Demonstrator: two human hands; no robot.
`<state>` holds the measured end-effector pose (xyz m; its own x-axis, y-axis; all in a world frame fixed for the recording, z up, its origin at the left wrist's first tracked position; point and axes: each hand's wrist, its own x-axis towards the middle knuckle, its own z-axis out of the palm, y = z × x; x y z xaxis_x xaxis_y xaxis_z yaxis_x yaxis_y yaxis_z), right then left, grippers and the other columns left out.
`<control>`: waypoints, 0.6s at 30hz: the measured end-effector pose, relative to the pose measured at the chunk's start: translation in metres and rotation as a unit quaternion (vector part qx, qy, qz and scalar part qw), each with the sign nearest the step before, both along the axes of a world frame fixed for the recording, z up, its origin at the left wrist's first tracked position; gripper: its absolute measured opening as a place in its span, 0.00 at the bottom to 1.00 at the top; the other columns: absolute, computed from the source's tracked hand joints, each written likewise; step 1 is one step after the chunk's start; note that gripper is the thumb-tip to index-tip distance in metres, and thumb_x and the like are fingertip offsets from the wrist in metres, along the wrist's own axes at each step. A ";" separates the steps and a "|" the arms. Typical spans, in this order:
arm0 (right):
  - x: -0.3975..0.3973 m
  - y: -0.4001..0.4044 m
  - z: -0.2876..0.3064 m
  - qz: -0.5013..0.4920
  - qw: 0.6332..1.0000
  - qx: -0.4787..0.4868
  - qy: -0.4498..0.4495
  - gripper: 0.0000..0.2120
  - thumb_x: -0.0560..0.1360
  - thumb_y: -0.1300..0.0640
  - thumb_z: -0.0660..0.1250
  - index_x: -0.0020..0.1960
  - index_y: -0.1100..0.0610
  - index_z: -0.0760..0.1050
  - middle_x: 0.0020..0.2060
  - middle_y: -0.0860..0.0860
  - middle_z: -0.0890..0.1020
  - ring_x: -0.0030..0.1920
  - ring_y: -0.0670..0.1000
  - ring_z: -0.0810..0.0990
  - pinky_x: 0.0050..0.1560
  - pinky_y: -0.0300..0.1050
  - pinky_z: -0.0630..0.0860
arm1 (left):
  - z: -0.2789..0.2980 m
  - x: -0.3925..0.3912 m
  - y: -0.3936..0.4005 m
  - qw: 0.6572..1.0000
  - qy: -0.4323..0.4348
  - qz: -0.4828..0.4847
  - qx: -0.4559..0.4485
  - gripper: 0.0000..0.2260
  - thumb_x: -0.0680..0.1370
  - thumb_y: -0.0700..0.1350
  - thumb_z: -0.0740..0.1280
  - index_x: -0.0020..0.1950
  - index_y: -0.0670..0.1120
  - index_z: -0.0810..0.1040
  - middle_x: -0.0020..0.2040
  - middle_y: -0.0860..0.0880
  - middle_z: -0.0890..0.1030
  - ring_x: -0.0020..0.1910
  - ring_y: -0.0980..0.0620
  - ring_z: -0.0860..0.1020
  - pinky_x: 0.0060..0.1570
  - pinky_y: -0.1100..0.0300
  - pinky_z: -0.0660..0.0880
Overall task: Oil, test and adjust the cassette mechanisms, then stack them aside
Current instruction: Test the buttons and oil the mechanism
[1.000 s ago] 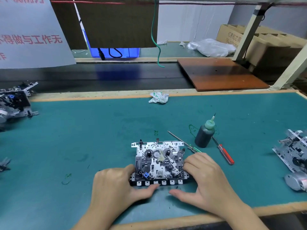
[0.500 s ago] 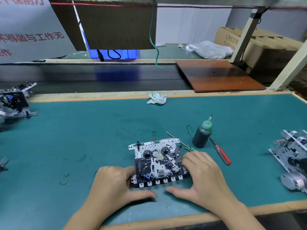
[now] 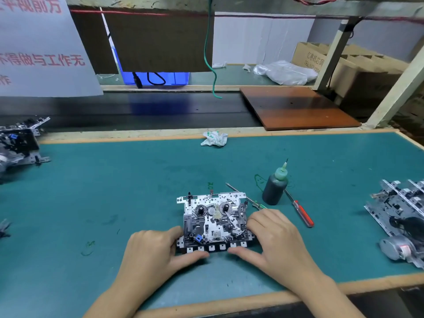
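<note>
A cassette mechanism (image 3: 213, 221), a metal plate with two reels, gears and a row of white keys along its near edge, lies flat on the green mat (image 3: 114, 191). My left hand (image 3: 156, 251) grips its left side, thumb stretched under the key row. My right hand (image 3: 275, 239) grips the right side, its thumb reaching in toward the keys from the right. A dark oil bottle (image 3: 274, 189) with a green needle nozzle stands upright just behind my right hand.
A red-handled screwdriver (image 3: 302, 213) lies right of the bottle, and a thin green-handled one (image 3: 258, 204) beside the mechanism. More mechanisms sit at the right edge (image 3: 399, 216) and far left (image 3: 18, 143). Crumpled paper (image 3: 214, 138) lies at the mat's back edge.
Both hands stay on the mechanism in the same grip. Only the view has shifted slightly.
</note>
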<state>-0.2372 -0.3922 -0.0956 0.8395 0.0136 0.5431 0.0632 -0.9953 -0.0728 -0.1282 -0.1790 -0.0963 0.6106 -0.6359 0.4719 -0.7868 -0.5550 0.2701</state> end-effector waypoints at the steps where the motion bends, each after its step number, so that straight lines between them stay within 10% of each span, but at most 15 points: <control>1: 0.000 0.000 0.001 -0.005 1.000 0.006 0.009 0.25 0.72 0.34 0.59 0.35 0.56 0.74 0.32 0.47 0.74 0.34 0.51 0.73 0.42 0.39 0.64 | -0.001 0.000 0.000 1.000 0.006 0.011 0.012 0.31 0.71 0.75 0.49 0.25 0.51 0.68 0.16 0.52 0.65 0.16 0.52 0.68 0.16 0.62 0.63; 7: -0.001 0.002 0.007 -0.079 0.990 0.115 -0.035 0.22 0.74 0.39 0.59 0.51 0.56 0.79 0.43 0.47 0.80 0.44 0.49 0.77 0.46 0.41 0.68 | 0.002 0.012 -0.010 0.994 0.045 0.075 0.065 0.28 0.63 0.76 0.54 0.31 0.51 0.74 0.19 0.50 0.71 0.21 0.48 0.75 0.22 0.61 0.62; 11: 0.008 -0.014 0.022 -0.202 0.915 0.296 -0.186 0.20 0.71 0.50 0.70 0.59 0.55 0.70 0.50 0.46 0.72 0.48 0.47 0.70 0.48 0.49 0.74 | 0.006 0.041 -0.024 0.994 0.043 0.073 0.072 0.30 0.58 0.81 0.49 0.32 0.57 0.72 0.25 0.49 0.76 0.32 0.46 0.79 0.28 0.58 0.62; 14: 0.024 -0.032 0.031 -0.240 0.853 0.447 -0.121 0.33 0.67 0.59 0.76 0.66 0.54 0.62 0.56 0.48 0.72 0.56 0.50 0.71 0.53 0.50 0.70 | 0.019 0.065 -0.041 0.991 0.058 0.000 0.117 0.31 0.57 0.83 0.52 0.26 0.54 0.58 0.22 0.51 0.68 0.27 0.48 0.70 0.27 0.58 0.60; 18: 0.042 -0.045 0.025 -0.218 0.797 0.563 -0.001 0.22 0.70 0.57 0.74 0.57 0.51 0.65 0.55 0.51 0.79 0.53 0.50 0.75 0.48 0.41 0.66 | 0.012 0.076 -0.050 0.995 0.027 -0.034 0.095 0.28 0.62 0.80 0.57 0.24 0.55 0.62 0.20 0.48 0.71 0.24 0.47 0.70 0.26 0.59 0.62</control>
